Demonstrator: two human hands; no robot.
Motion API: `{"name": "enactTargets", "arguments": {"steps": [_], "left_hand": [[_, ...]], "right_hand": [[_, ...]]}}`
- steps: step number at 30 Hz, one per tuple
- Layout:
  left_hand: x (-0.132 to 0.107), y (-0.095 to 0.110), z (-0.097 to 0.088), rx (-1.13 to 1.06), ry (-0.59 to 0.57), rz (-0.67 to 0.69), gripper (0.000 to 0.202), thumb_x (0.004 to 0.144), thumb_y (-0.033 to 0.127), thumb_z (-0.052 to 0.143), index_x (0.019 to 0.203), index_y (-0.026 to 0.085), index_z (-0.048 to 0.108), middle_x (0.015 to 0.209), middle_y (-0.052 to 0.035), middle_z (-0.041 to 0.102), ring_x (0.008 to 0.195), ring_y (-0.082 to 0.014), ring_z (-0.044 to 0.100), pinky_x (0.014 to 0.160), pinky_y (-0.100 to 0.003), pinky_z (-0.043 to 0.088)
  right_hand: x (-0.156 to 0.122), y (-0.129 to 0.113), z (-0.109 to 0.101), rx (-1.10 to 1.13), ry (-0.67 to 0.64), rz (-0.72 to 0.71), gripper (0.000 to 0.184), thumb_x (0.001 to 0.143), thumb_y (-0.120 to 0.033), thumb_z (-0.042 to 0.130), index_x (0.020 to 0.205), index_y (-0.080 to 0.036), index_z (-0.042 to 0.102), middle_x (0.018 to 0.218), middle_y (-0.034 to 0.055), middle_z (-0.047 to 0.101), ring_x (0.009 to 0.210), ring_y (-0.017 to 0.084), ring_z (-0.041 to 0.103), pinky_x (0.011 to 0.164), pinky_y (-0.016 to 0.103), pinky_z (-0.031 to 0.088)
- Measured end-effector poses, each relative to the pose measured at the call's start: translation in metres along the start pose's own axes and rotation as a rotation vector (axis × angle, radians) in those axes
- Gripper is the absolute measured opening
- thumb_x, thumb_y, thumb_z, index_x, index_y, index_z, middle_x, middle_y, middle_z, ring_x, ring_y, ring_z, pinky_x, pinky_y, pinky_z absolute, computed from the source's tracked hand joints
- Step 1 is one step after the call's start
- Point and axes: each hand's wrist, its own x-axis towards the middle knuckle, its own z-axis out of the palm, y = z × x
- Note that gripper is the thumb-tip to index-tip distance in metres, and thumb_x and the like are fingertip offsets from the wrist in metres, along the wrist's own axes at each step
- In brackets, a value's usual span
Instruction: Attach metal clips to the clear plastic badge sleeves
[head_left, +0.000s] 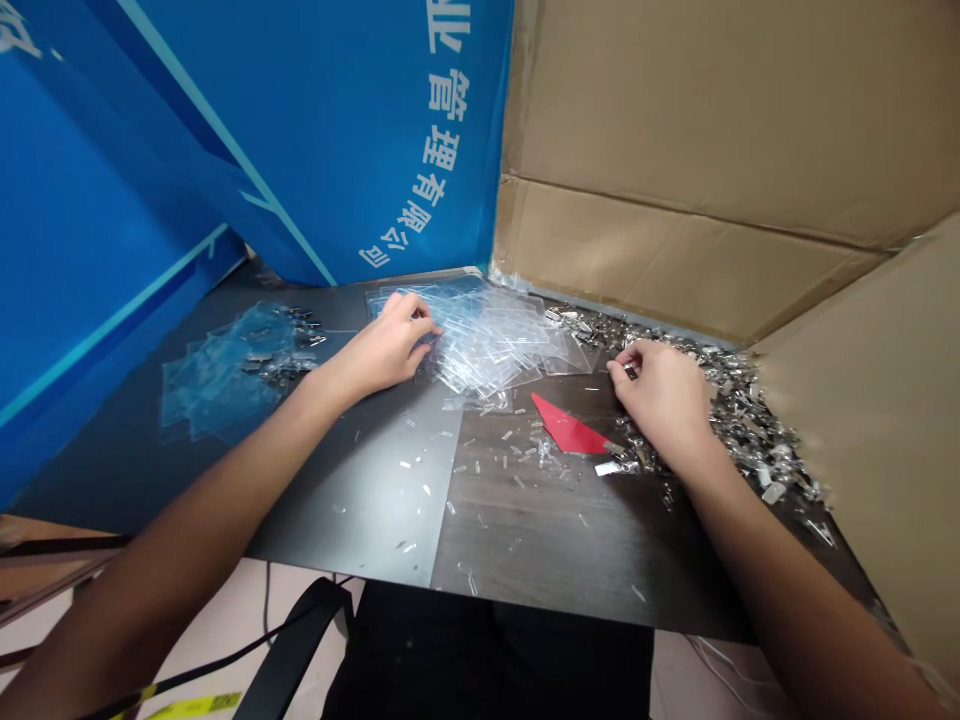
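My left hand (390, 345) rests on the left edge of a loose stack of clear plastic sleeves (495, 340), its fingers curled and pinching at one sleeve. My right hand (660, 395) is closed in a pinch on a small metal clip (631, 372), beside a wide heap of shiny metal clips (742, 420) along the right side of the dark table (487, 540). Between the hands lies a red triangular piece (570, 432).
A second pile of clear sleeves with clips attached (240, 370) lies at the left. Small plastic scraps (420, 470) dot the tabletop. A blue printed banner (262, 140) stands behind at the left, cardboard walls (712, 160) behind and at the right.
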Motion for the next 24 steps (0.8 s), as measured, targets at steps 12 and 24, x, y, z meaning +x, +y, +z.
{"name": "enactTargets", "arguments": {"steps": [12,24], "left_hand": [[0.002,0.011,-0.011,0.014,-0.034,-0.058,0.038,0.11,0.028,0.043,0.124,0.017,0.077,0.126,-0.017,0.083,0.121,-0.0379,0.075,0.109,-0.056,0.059],[0.002,0.041,-0.017,-0.162,0.286,-0.151,0.03,0.115,0.023,0.038,0.119,0.017,0.067,0.12,-0.0168,0.078,0.11,-0.0271,0.073,0.099,-0.044,0.059]], "right_hand": [[-0.005,0.0,0.008,0.171,0.108,-0.142,0.048,0.102,-0.016,0.048,0.141,-0.01,0.076,0.12,0.0199,0.085,0.107,0.037,0.079,0.1,0.05,0.058],[-0.011,-0.012,0.003,0.358,0.086,-0.287,0.04,0.101,-0.012,0.049,0.121,-0.017,0.084,0.114,0.0153,0.084,0.108,0.033,0.078,0.105,0.048,0.058]]}}
